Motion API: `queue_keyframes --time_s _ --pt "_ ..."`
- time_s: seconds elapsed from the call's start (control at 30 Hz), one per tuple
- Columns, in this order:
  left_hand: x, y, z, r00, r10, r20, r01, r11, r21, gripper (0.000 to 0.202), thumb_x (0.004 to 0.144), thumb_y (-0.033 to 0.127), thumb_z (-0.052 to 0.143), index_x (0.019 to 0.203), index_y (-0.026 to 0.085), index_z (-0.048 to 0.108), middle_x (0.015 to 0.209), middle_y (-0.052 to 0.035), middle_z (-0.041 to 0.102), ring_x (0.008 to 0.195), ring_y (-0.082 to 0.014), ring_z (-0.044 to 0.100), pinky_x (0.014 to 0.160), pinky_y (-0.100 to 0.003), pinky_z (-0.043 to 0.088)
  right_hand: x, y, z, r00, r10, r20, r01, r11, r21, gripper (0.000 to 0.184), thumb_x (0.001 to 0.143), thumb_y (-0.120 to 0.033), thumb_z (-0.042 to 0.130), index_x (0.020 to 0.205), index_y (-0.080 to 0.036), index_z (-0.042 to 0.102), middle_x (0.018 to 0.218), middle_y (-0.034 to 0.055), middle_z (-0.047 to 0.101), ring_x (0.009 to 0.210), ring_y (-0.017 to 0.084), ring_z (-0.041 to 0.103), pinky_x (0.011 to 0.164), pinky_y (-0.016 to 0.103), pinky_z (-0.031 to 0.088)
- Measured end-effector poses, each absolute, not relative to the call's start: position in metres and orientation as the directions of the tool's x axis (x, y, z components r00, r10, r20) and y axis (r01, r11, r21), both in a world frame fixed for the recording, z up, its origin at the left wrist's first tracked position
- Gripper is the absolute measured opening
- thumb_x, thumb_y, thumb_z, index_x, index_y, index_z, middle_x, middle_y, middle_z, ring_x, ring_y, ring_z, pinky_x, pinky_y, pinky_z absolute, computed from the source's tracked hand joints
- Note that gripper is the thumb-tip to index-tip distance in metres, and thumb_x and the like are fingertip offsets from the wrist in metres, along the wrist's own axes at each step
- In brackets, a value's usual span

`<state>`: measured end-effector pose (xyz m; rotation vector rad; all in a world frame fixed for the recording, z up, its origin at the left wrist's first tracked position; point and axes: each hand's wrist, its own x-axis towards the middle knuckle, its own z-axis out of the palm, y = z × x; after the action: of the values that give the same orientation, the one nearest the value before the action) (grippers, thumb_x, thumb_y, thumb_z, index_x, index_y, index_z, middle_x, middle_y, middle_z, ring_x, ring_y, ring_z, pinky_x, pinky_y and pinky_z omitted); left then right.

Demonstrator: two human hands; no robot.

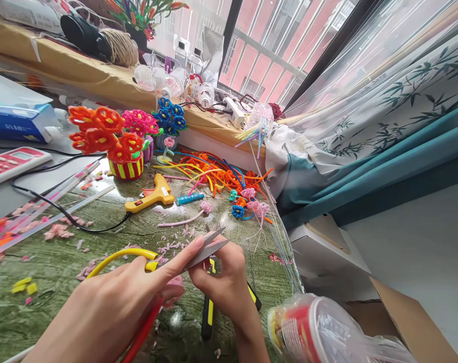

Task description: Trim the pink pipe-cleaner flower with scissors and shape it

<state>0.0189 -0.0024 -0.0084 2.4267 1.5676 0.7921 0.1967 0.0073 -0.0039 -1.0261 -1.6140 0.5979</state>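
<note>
My left hand (108,302) is closed around a pair of scissors (210,247) with a yellow and a red handle. The grey blades point up and right, slightly apart, and pass by my right hand (227,277). Its fingers are curled together near the blade tips, and whatever they pinch is hidden. A fuzzy pink piece (173,291) shows just under my left fingers. Beneath my right hand lie pliers (207,317) with black and yellow handles. Ahead of the blades lies a pink pipe-cleaner flower (206,206) on a stem.
A yellow glue gun (149,194) with a black cord lies beyond my hands, near orange pipe cleaners (217,171). A striped pot (126,167) of orange flowers stands at the back left. Pink scraps (58,232) litter the green table (138,242). A plastic-wrapped tub (308,327) sits at right.
</note>
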Motion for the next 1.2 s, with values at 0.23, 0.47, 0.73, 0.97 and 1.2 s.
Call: queue_keyframes --time_s 0.23,0.47,0.73,0.97,1.2 --pt "-0.007 -0.003 -0.028 0.451 0.786 0.422 0.792 -0.57 0.216 0.057 0.113 0.047 0.033 0.17 0.045 0.03 0.059 0.0074 0.056 0.043 -0.0159 0.061 0.046 -0.023 0.043 0.196 0.008 -0.004 -0.041 0.862 0.506 0.313 0.492 -0.812 0.016 0.076 -0.011 0.064 0.069 -0.024 0.058 0.062 -0.007 0.058 0.054 0.011 0.052 0.053 0.021 0.044" --pt "-0.008 -0.004 -0.027 0.537 0.705 0.463 0.77 -0.634 0.074 0.059 0.117 0.038 0.016 0.174 0.042 0.002 0.059 0.0095 0.055 0.039 -0.017 0.064 0.043 -0.025 0.045 0.197 0.008 -0.004 -0.029 0.878 0.479 0.321 0.462 -0.827 0.015 0.075 -0.013 0.065 0.068 -0.024 0.058 0.061 -0.0059 0.059 0.054 0.012 0.052 0.053 0.023 0.045" --pt "-0.008 -0.002 -0.03 0.546 0.699 0.462 0.747 -0.655 0.109 0.059 0.116 0.037 0.013 0.174 0.042 0.005 0.059 0.0096 0.058 0.038 -0.0187 0.065 0.04 -0.027 0.046 0.197 0.009 -0.005 -0.035 0.877 0.479 0.331 0.462 -0.823 0.015 0.075 -0.011 0.064 0.069 -0.024 0.059 0.063 -0.0059 0.06 0.055 0.012 0.053 0.054 0.023 0.043" --pt "-0.009 -0.002 -0.028 0.538 0.71 0.454 0.758 -0.643 0.108 0.062 0.113 0.037 0.017 0.174 0.044 0.008 0.056 0.0074 0.059 0.037 -0.0215 0.065 0.038 -0.029 0.045 0.2 0.01 -0.006 -0.046 0.88 0.472 0.346 0.457 -0.819 0.014 0.075 -0.011 0.064 0.068 -0.023 0.06 0.062 -0.0063 0.056 0.056 0.011 0.051 0.054 0.023 0.041" --pt "-0.006 0.0 -0.028 0.543 0.722 0.428 0.767 -0.635 0.097 0.064 0.112 0.03 0.01 0.174 0.044 0.001 0.058 0.007 0.063 0.04 -0.0234 0.067 0.04 -0.03 0.05 0.201 0.011 -0.007 -0.038 0.9 0.433 0.351 0.418 -0.838 0.012 0.074 -0.014 0.064 0.069 -0.023 0.059 0.063 -0.0054 0.057 0.057 0.013 0.051 0.054 0.024 0.042"
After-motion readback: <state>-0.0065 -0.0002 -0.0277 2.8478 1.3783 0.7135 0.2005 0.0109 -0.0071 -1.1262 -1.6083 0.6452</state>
